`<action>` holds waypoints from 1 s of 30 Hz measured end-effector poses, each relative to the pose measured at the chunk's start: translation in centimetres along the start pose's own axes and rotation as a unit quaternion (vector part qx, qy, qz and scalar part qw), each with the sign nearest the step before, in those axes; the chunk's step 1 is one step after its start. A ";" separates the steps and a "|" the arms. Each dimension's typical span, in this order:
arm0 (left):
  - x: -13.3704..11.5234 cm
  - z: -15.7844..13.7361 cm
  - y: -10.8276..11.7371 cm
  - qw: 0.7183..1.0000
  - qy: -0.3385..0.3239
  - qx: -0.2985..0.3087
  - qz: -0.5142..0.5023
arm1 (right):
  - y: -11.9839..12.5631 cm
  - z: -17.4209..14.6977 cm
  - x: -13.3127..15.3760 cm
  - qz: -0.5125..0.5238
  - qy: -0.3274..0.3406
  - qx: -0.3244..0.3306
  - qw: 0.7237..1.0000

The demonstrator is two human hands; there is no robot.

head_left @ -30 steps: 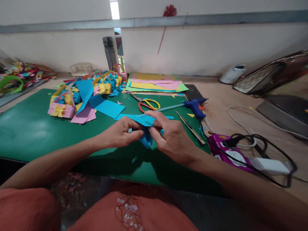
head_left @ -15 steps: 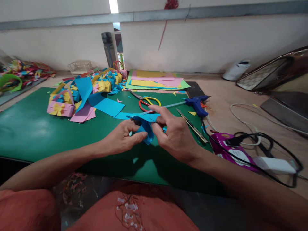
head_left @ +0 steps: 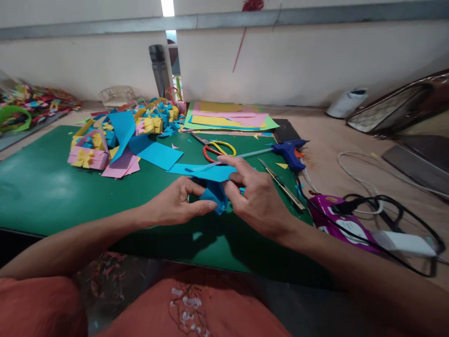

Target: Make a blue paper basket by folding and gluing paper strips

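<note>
Apparently mid-fold: blue paper point(head_left: 214, 193) held up over the green mat point(head_left: 42, 187). Your left hand point(head_left: 177, 201) pinches one side; your right hand point(head_left: 257, 196) grips the other, forefinger extended. Next move likely calls for steady, two-handed finger pressure.

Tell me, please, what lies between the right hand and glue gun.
The head view shows a knife and a yellow scrap between the right hand and glue gun.
</note>
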State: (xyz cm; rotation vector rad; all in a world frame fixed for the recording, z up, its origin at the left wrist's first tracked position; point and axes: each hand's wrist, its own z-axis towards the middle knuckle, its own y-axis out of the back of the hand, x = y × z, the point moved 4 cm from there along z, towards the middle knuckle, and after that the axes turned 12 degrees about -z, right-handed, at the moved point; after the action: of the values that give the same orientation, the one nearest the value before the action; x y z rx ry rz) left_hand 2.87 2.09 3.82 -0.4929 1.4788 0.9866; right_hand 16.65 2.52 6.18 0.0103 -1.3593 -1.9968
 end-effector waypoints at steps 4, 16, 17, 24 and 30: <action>-0.1 0.0 -0.1 0.999 -0.021 -0.016 0.037 | 0.0 0.1 0.1 0.010 -0.007 0.005 1.000; 0.2 -0.1 0.0 1.000 0.002 -0.020 -0.001 | -0.2 0.0 -0.1 0.123 -0.006 0.041 0.992; 0.1 -0.2 0.1 1.000 0.003 -0.023 -0.005 | -0.2 0.0 -0.2 0.136 -0.004 0.046 0.990; 0.2 -0.4 0.8 0.998 0.049 -0.032 0.017 | 1.0 -0.4 0.3 0.035 0.175 -0.040 0.983; 0.2 -0.5 1.7 0.996 0.077 -0.001 0.036 | 0.6 -1.0 1.4 -0.199 0.308 0.051 0.929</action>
State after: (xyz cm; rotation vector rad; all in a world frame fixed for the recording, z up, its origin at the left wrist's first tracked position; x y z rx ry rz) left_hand 1.18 2.64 4.10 -0.5305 1.6438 1.0252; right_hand 16.27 0.78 6.71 0.9502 -1.0899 -1.9809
